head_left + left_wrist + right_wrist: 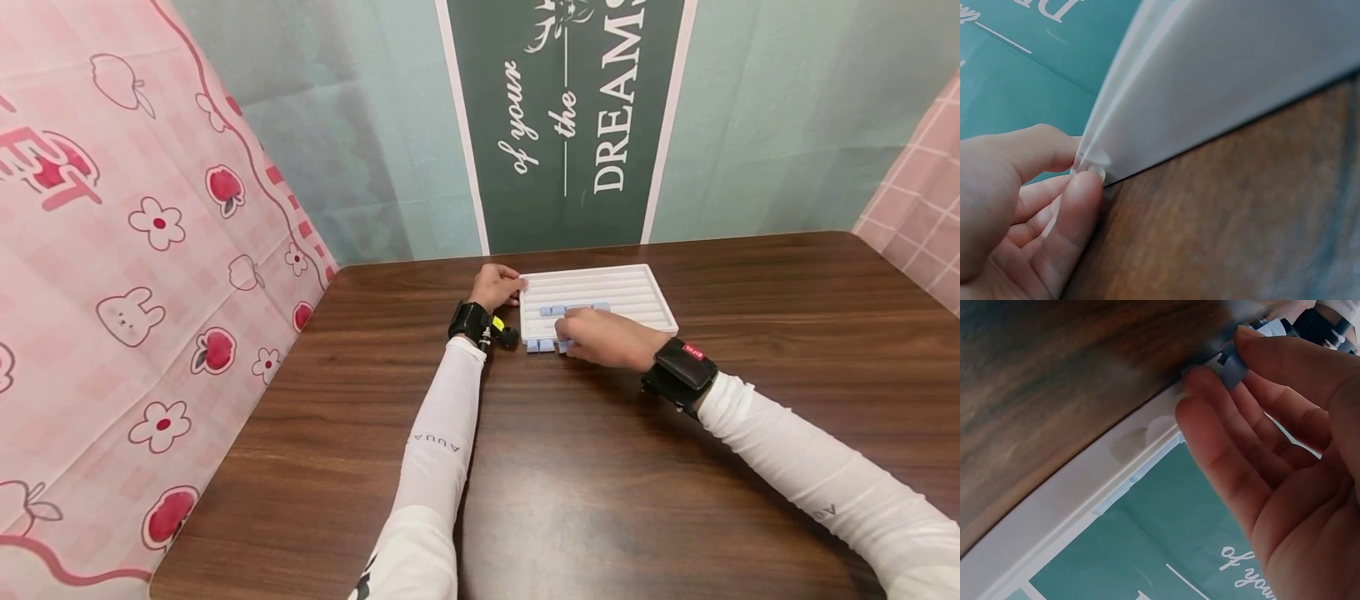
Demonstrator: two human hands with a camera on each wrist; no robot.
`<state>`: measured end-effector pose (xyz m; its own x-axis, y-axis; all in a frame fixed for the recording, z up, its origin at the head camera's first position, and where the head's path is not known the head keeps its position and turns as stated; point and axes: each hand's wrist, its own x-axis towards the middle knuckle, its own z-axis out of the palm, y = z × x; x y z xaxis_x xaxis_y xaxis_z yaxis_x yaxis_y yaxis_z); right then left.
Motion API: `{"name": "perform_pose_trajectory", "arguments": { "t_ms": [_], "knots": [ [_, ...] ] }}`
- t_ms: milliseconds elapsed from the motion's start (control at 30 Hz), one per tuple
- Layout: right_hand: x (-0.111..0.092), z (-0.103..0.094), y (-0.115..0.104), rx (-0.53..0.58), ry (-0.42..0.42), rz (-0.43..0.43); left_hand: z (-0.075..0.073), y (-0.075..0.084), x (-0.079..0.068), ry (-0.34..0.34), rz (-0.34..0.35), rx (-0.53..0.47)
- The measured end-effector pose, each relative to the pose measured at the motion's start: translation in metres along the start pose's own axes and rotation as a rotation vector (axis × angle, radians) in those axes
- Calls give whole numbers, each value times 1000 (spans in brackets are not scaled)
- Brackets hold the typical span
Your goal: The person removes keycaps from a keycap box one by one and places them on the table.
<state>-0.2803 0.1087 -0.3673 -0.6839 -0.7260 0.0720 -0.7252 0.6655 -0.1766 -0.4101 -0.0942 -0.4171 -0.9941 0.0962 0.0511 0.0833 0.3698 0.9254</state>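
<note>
A white ridged tray [592,283] lies at the far side of the table. My left hand [497,286] is at its left end; in the left wrist view the thumb and a finger pinch the tray's corner [1100,159]. Several light blue keycaps [552,311] sit in a row on the tray, some hidden behind my right hand [611,337]. More blue keycaps [539,346] stand along the tray's near edge. Seen from the right wrist, thumb and fingers pinch one blue keycap [1233,367] beside the tray's outer wall [1072,478].
The dark wooden table [570,475] stretches toward me and to both sides. Behind it hangs a green cloth [360,150] with white lettering. A pink printed cloth [172,333] hangs at the left, and a pink checked one [922,200] at the right.
</note>
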Motion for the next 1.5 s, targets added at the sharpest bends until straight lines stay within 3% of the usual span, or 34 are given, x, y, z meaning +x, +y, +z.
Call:
{"name": "perform_pose_trajectory", "arguments": {
  "t_ms": [600, 1500],
  "knots": [
    [2, 7, 2, -7, 27, -14, 1, -3, 2, 3, -9, 5],
    [4, 6, 1, -4, 7, 49, 0, 3, -2, -1, -21, 9]
  ]
}}
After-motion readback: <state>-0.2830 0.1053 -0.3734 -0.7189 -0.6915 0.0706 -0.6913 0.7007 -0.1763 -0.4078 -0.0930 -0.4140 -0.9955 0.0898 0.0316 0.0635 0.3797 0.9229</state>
